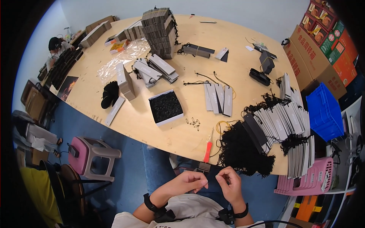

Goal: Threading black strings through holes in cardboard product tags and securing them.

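Note:
My left hand (190,182) and my right hand (230,185) are held close together just off the table's near edge. Both are closed, thumb against fingers in a pinch. Whatever they hold, perhaps something thin, is too small to make out. Ahead of them lies a red-handled pointed tool (207,151). Beyond it are loose small brass-coloured pins (194,123) and a white box (167,121) filled with small black pieces. Grey tags with black cords (218,99) are fanned out past these. Right of my hands, a heap of black cords (243,154) hangs from a row of grey tags (279,123).
Tall banded stacks of tags (159,34) stand at the back of the wooden table (235,57). To the right are a blue crate (325,112), a pink basket (306,182) and cardboard boxes (304,57). A pink-seated stool (85,157) stands left. Another person (57,47) sits far left.

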A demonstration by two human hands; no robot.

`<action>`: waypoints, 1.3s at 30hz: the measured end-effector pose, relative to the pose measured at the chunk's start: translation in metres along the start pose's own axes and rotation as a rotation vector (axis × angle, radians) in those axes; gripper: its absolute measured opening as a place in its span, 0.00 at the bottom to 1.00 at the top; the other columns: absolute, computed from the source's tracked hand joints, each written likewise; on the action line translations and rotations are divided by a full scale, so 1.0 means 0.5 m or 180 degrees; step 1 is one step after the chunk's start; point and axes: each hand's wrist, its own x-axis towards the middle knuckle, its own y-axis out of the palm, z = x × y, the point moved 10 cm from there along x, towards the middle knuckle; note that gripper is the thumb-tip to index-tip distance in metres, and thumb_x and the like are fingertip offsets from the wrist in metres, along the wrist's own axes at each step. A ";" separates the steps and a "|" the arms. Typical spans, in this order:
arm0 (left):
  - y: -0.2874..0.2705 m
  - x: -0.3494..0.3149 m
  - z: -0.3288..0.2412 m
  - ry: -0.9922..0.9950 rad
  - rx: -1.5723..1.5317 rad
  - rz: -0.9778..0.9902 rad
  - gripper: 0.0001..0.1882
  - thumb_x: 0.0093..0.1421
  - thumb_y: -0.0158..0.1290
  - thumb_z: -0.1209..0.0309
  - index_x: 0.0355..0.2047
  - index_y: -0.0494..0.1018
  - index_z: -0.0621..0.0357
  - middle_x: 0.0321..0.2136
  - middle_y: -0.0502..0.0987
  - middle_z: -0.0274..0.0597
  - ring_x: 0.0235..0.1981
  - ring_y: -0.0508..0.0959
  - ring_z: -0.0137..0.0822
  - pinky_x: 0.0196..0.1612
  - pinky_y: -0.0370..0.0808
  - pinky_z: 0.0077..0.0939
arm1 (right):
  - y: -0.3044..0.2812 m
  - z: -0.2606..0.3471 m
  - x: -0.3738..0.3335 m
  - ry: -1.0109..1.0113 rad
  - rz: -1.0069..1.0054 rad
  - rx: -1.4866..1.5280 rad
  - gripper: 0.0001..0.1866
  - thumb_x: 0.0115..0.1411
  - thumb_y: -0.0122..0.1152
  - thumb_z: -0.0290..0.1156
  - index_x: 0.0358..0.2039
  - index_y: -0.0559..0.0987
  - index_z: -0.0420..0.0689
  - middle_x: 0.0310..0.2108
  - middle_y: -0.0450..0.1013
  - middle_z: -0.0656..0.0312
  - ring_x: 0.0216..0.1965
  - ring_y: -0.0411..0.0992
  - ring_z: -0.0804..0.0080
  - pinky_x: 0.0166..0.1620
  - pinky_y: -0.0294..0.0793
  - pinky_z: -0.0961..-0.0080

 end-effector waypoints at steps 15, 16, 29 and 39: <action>-0.019 -0.025 -0.075 0.1091 0.1986 -0.1692 0.08 0.58 0.61 0.74 0.38 0.81 0.63 0.28 0.79 0.37 0.25 0.74 0.21 0.27 0.70 0.16 | 0.024 0.084 0.010 -0.1109 0.0266 -0.1021 0.04 0.58 0.62 0.18 0.31 0.75 0.38 0.30 0.71 0.62 0.26 0.68 0.80 0.26 0.65 0.81; -0.023 -0.023 -0.077 0.1085 0.1985 -0.1688 0.08 0.58 0.61 0.74 0.38 0.81 0.63 0.28 0.79 0.37 0.25 0.74 0.21 0.27 0.70 0.16 | 0.021 0.081 0.013 -0.1103 0.0263 -0.1020 0.04 0.58 0.62 0.18 0.31 0.75 0.38 0.30 0.71 0.62 0.26 0.68 0.80 0.26 0.65 0.81; -0.004 -0.002 -0.045 0.0642 0.1434 -0.0655 0.07 0.64 0.54 0.75 0.41 0.73 0.65 0.30 0.79 0.40 0.29 0.78 0.25 0.32 0.73 0.19 | 0.050 0.012 0.012 0.0160 0.1008 0.0349 0.04 0.61 0.58 0.18 0.36 0.73 0.33 0.37 0.69 0.59 0.35 0.73 0.76 0.38 0.77 0.81; 0.018 -0.007 -0.081 0.0746 0.2274 -0.0790 0.06 0.66 0.49 0.77 0.42 0.68 0.64 0.30 0.75 0.48 0.31 0.79 0.40 0.35 0.74 0.32 | 0.054 -0.003 0.009 0.0227 0.0743 0.0808 0.04 0.64 0.56 0.20 0.38 0.72 0.35 0.35 0.70 0.60 0.33 0.71 0.80 0.36 0.74 0.82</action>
